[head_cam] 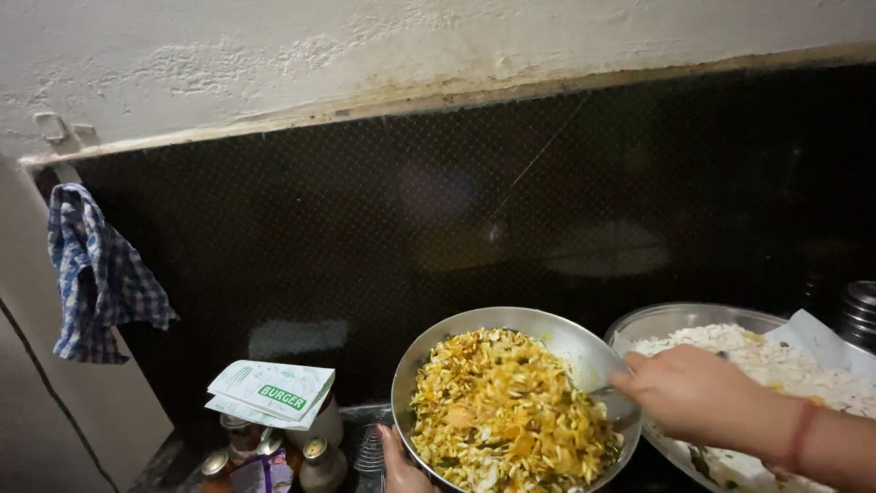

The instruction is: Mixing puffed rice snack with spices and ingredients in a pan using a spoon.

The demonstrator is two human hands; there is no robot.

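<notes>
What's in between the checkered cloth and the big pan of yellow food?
In the head view, folded paper packets sit on small bottles between the blue checkered cloth and the steel pan.

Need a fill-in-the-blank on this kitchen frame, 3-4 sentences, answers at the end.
1. The right hand holds a ____ in the yellow flake mix.
2. The left hand steadies the steel bowl at its ____ rim.
3. The checked cloth hanging on the wall is white and ____.
4. The second bowl, to the right, holds ____ flakes.

Missing words: spoon; lower left; blue; white
</notes>
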